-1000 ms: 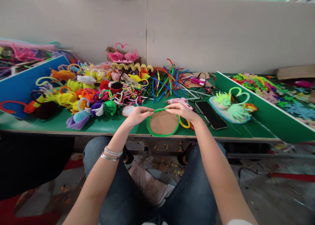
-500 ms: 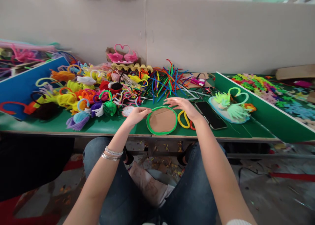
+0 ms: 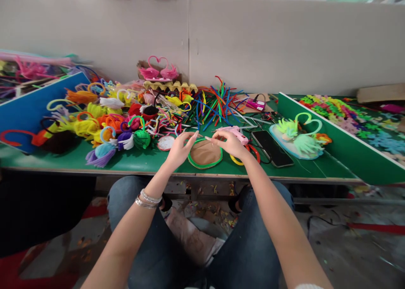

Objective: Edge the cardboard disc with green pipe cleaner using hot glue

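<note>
A round cardboard disc [image 3: 206, 153] edged with a green pipe cleaner [image 3: 205, 166] lies at the table's front. My left hand [image 3: 182, 149] is over its far left side, thumb and fingers pinched together. From the right, my right hand [image 3: 231, 143] comes over the far right side, also pinched. The fingertips of both almost meet above the disc's far edge; anything between them is too small to make out. Right behind my right hand lies a pink glue gun [image 3: 238, 133]. Yellow and red rings [image 3: 255, 154], probably scissor handles, lie partly under that hand.
A phone [image 3: 272, 149] and a pale green swan pair [image 3: 303, 139] on a base lie to the right, before a green divider [image 3: 335, 141]. Loose pipe cleaners [image 3: 218, 105] are heaped behind. Many coloured swans [image 3: 101, 152] fill the left, beside a blue divider [image 3: 41, 112].
Both hands have drawn together over the disc's far edge, fingers now pinched. My right hand was more spread before. The pink glue gun has come into view beside it.
</note>
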`<state>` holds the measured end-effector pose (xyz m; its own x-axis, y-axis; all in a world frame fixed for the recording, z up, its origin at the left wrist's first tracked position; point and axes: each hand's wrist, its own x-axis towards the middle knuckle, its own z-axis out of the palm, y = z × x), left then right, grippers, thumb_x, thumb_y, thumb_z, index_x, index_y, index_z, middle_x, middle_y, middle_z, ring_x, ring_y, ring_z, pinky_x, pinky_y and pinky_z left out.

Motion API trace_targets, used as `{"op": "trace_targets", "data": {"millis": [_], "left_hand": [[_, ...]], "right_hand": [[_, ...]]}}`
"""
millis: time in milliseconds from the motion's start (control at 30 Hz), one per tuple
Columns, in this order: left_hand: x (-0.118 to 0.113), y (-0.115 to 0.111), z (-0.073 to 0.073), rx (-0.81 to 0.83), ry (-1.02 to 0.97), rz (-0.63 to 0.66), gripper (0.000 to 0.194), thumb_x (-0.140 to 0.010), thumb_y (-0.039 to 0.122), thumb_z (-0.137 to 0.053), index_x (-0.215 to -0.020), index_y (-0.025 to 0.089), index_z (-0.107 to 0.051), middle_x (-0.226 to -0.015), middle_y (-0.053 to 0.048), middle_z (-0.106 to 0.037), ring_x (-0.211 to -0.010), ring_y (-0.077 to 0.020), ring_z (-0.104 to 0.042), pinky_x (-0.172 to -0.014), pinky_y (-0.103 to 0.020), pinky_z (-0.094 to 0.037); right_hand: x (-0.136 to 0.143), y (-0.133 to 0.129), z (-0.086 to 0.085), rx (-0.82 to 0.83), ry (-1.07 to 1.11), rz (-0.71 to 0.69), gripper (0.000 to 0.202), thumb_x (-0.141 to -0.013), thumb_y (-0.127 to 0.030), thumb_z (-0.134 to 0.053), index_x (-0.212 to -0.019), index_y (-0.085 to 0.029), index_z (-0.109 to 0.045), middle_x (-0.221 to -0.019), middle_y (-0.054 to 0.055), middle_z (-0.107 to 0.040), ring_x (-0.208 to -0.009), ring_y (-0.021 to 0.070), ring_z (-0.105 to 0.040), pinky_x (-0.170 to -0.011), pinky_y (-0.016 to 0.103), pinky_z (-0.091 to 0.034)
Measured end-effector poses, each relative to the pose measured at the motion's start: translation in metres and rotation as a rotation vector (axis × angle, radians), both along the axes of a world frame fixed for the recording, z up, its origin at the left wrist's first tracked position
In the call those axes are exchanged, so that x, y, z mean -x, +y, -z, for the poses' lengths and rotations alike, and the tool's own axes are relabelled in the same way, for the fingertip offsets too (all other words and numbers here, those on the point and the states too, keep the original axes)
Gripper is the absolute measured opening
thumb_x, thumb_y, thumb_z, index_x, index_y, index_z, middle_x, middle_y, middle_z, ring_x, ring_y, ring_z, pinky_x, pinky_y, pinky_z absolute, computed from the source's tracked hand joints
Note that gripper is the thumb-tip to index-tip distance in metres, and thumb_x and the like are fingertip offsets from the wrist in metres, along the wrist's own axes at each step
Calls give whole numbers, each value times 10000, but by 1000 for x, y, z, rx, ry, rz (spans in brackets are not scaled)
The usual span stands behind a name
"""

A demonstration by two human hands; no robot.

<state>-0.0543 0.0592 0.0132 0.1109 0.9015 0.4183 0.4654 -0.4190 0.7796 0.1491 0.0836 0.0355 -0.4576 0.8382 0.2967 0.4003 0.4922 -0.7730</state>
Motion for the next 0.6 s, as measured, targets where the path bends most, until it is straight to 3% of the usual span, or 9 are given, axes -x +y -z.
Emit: {"op": "trace_targets", "data": {"millis": [100,233,367,600], "left_hand": [[-8,0,5,-16,-39,42,290,-919,380,-421,-891,171,-620,-900,-54,-657,-862,-163,-595,-781,-278,-458],[-10,0,7,-134,52,63,243,-915,340,-439,-810,172,-580,-836,-53,-605,-835,-168,-558,-760,-296,-448],[-7,0,5,-265,165,173,220,-914,283,-426,-807,171,-582,-935,-83,-582,-907,-187,-538,-858,-360,-420],[-19,-16,0,-142,-80,473,330,-929,405,-380,-788,170,-564,-947,-96,-534,-1055,-210,-475,-953,-364,-396]], "right_hand": [[7,-5,-1,84,-11,-21,315,-783,-483,-583,-710,-176,-581,-713,3,-574,-700,137,-519,-660,263,-387],[11,-4,4,174,-20,-41,349,-767,-519,-588,-729,-173,-589,-703,-1,-580,-677,131,-506,-651,265,-391],[4,-1,7,339,-10,-237,355,-769,-490,-603,-897,-161,-639,-846,25,-640,-795,145,-558,-725,274,-426],[-12,-5,2,545,71,-456,360,-757,-401,-658,-1043,-185,-628,-1025,34,-644,-959,151,-571,-860,292,-430]]}}
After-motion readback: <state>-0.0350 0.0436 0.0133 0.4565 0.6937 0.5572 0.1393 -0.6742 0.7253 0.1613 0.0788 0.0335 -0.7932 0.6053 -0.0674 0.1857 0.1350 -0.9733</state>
